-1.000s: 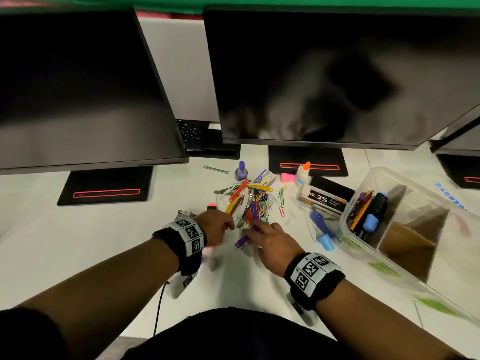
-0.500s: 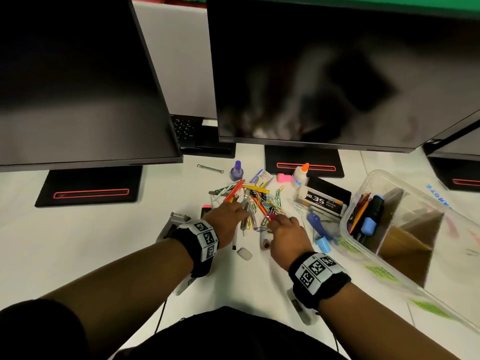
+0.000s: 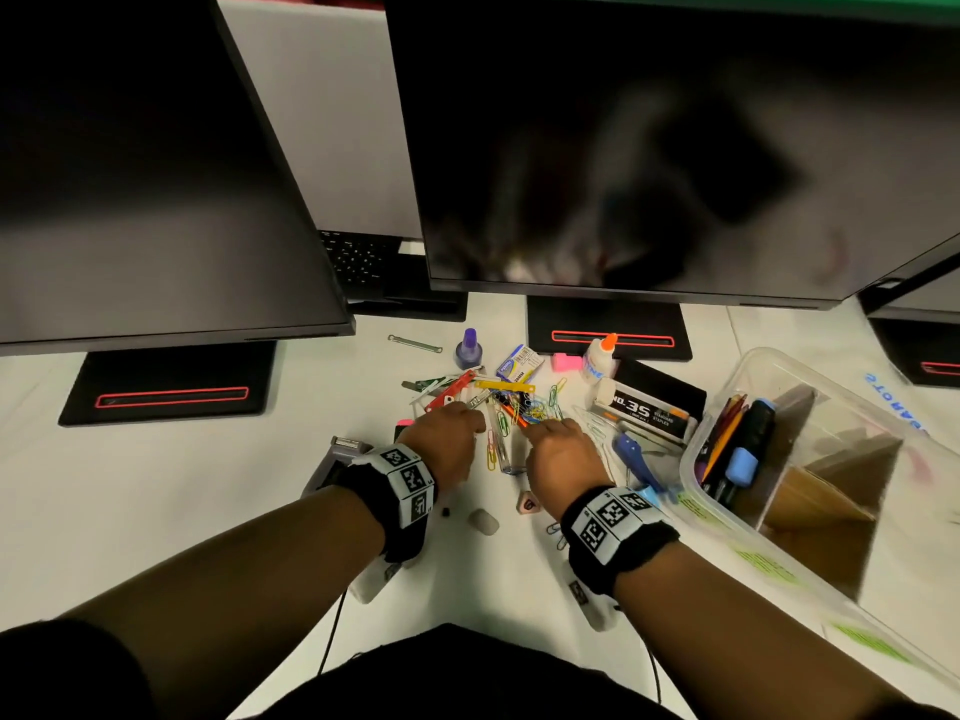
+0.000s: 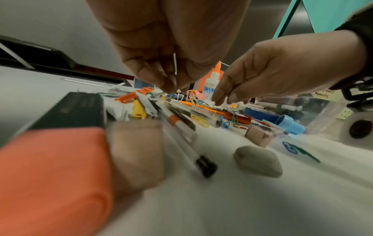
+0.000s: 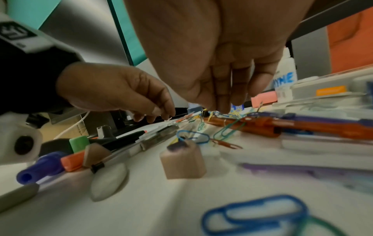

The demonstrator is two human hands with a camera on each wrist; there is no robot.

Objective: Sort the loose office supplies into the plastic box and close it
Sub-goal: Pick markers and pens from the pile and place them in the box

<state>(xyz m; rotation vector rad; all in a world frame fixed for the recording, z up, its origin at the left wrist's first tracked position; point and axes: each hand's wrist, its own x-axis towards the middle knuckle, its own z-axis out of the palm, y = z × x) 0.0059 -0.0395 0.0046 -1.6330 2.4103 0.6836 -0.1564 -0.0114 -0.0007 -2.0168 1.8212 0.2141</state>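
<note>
Loose supplies lie in a heap (image 3: 519,405) on the white desk: coloured paper clips, pens, an orange pen (image 4: 228,115) and plastic fasteners. Both hands are at its near edge. My left hand (image 3: 475,415) pinches a thin white strip (image 4: 175,65) between thumb and fingers (image 4: 161,79), just above the heap. My right hand (image 3: 530,426) points its straight fingers (image 5: 224,95) down, with the tips touching the tangled clips (image 5: 214,114). The clear plastic box (image 3: 691,449) stands open to the right. It holds pens, a blue-capped marker (image 3: 740,467) and cardboard dividers.
Two erasers (image 3: 483,521) (image 3: 527,504) lie between my wrists. A staples box (image 3: 644,407), glue bottle (image 3: 600,358), pink eraser (image 3: 565,362), purple bottle (image 3: 468,349) and blue marker (image 3: 636,459) ring the heap. Monitor stands (image 3: 608,330) and screens close off the back. A grey stapler (image 3: 337,454) sits left.
Both hands have moved forward, from the near edge of the supplies into the clip tangle. The left hand now pinches a thin white strip.
</note>
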